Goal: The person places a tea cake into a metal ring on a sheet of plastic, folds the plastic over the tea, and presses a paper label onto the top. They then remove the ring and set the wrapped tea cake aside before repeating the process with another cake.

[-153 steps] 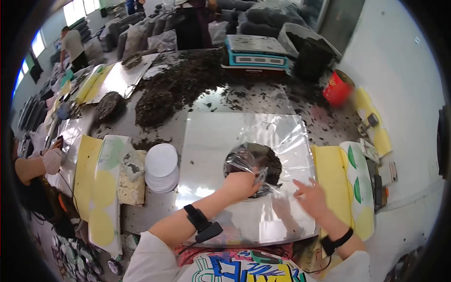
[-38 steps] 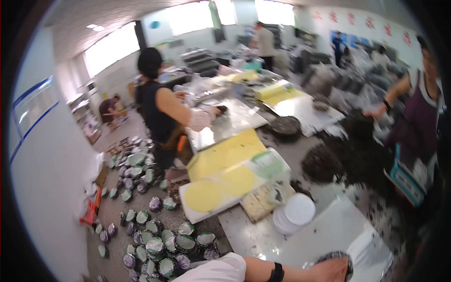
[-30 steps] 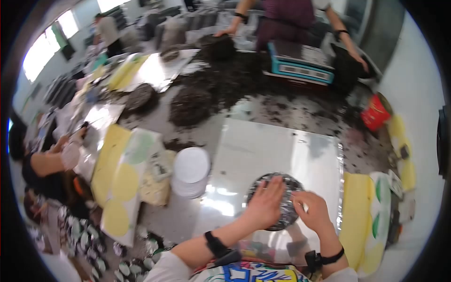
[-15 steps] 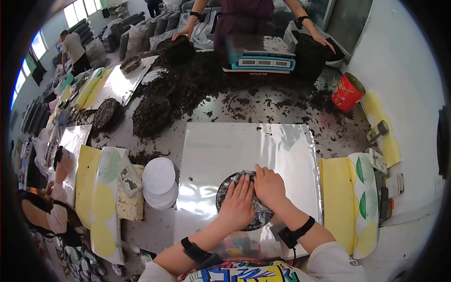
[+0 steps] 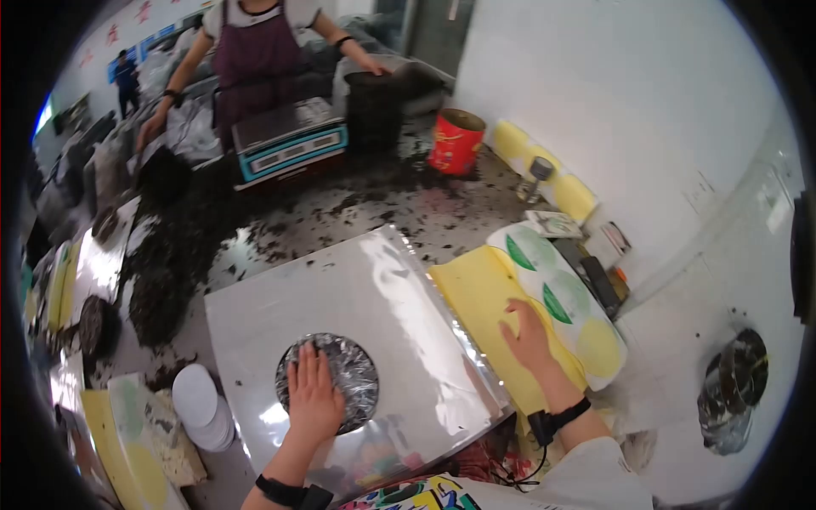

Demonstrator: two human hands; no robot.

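Note:
A round dark cake wrapped in clear crinkled film [image 5: 361, 382] lies on a stack of shiny silvery sheets [image 5: 340, 293]. My left hand [image 5: 315, 395] rests flat on the left part of the cake, fingers stretched out and nothing gripped. Off to the right, my right hand [image 5: 529, 336] is over the yellow paper sheets [image 5: 472, 285], its fingers apart and holding nothing. Beside the yellow paper lie white wrappers with green and yellow round prints [image 5: 565, 293].
Across the table a person in a purple apron [image 5: 255, 64] stands behind a scale [image 5: 289, 149]. Loose dark leaves [image 5: 183, 225] cover the far left. A red tin [image 5: 456, 144] stands near the wall. White paper discs [image 5: 195, 397] are stacked left of the sheets.
My right hand has left the wrapped cake and moved right, over the yellow paper. My left hand stays on the cake. The view has turned to the right.

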